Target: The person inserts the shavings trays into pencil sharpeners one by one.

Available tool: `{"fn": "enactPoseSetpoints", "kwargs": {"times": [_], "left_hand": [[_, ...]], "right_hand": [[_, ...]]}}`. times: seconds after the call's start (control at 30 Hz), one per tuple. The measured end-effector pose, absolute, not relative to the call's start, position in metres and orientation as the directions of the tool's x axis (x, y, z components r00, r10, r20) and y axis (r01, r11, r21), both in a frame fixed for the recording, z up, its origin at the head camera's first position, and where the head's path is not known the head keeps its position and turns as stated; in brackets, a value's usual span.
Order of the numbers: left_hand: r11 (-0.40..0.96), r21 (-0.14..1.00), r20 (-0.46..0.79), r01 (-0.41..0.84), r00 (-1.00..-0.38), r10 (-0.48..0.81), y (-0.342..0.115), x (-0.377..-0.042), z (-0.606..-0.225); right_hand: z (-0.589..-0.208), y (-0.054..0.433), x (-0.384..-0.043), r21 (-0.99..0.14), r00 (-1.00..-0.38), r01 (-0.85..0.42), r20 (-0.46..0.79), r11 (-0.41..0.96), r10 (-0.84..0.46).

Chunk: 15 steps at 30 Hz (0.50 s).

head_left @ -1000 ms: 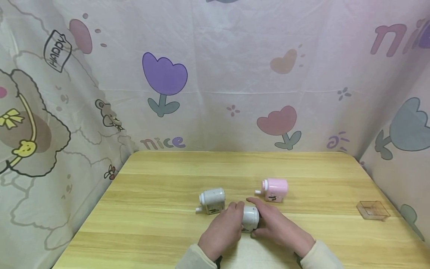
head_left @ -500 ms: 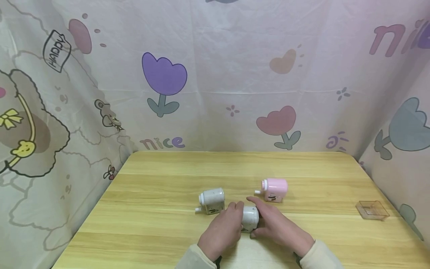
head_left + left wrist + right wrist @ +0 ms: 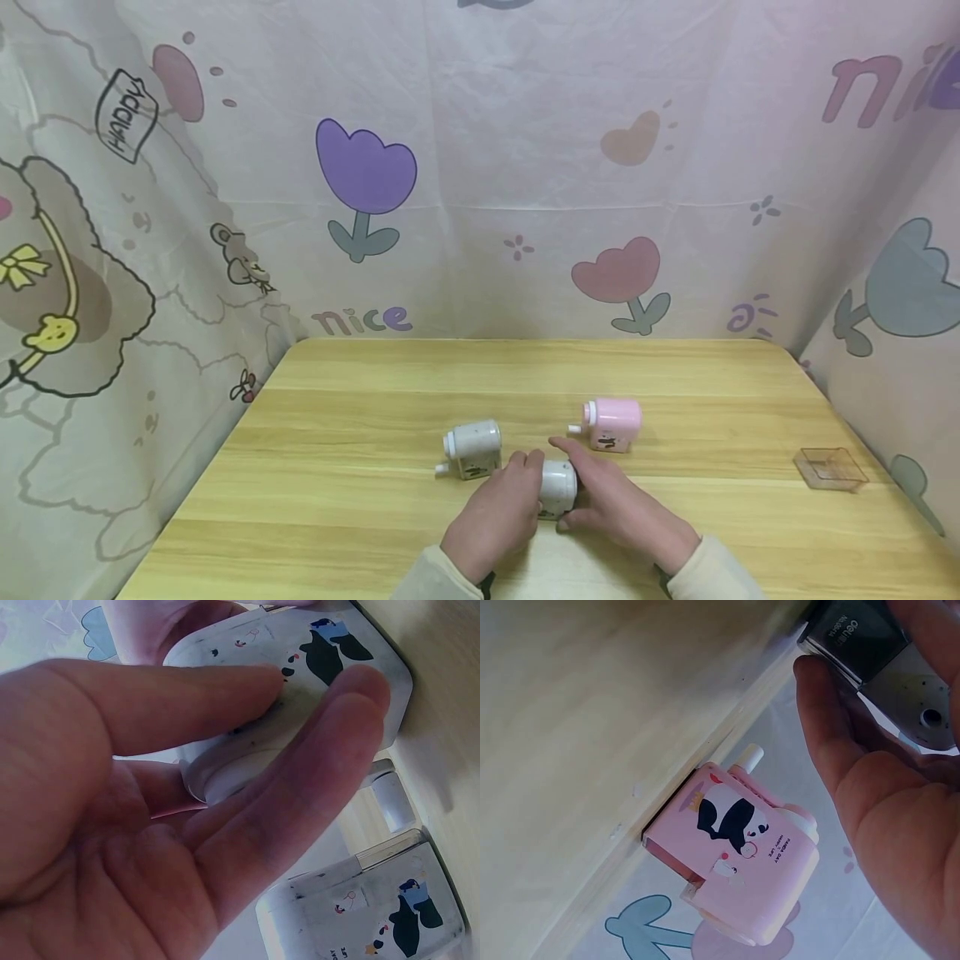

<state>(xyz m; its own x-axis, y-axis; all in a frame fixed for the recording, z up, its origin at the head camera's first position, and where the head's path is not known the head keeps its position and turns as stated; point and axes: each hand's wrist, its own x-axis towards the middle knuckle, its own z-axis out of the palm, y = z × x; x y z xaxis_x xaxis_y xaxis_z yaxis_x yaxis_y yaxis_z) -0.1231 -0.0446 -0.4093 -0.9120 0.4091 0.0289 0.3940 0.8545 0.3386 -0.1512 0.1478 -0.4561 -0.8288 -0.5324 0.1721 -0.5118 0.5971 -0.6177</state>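
Note:
Both hands are on a white-grey hand-crank pencil sharpener (image 3: 558, 490) standing near the front of the table. My left hand (image 3: 495, 512) holds its crank side, with fingers and thumb bent about it; the hand hides the crank. At the back end, my right hand (image 3: 622, 508) grips it between thumb and fingers. A dark see-through drawer (image 3: 855, 634) shows in that end in the right wrist view. A second white-grey sharpener (image 3: 476, 450) with a panda print stands just left of the left hand. Beyond the right hand is a pink sharpener (image 3: 615, 423), an open gap low in its rear.
A small clear brownish drawer (image 3: 831, 469) lies by the right edge of the wooden table (image 3: 360, 533). Printed cloth (image 3: 510, 167) hangs along the back and both sides.

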Motion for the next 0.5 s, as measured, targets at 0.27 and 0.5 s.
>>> {"fn": "enactPoseSetpoints", "kwargs": {"times": [0.27, 0.5], "left_hand": [[0.853, 0.334, 0.034, 0.401, -0.91, 0.414, -0.045, -0.1228, -0.409], [0.857, 0.322, 0.037, 0.403, -0.91, 0.414, -0.0448, -0.1225, -0.4095]], "right_hand": [[-0.4562, 0.1474, -0.1518, -0.623, -0.829, -0.507, 0.164, 0.596, -0.534], [-0.4572, 0.1459, -0.153, -0.614, -0.825, -0.516, 0.167, 0.598, -0.541]]}}
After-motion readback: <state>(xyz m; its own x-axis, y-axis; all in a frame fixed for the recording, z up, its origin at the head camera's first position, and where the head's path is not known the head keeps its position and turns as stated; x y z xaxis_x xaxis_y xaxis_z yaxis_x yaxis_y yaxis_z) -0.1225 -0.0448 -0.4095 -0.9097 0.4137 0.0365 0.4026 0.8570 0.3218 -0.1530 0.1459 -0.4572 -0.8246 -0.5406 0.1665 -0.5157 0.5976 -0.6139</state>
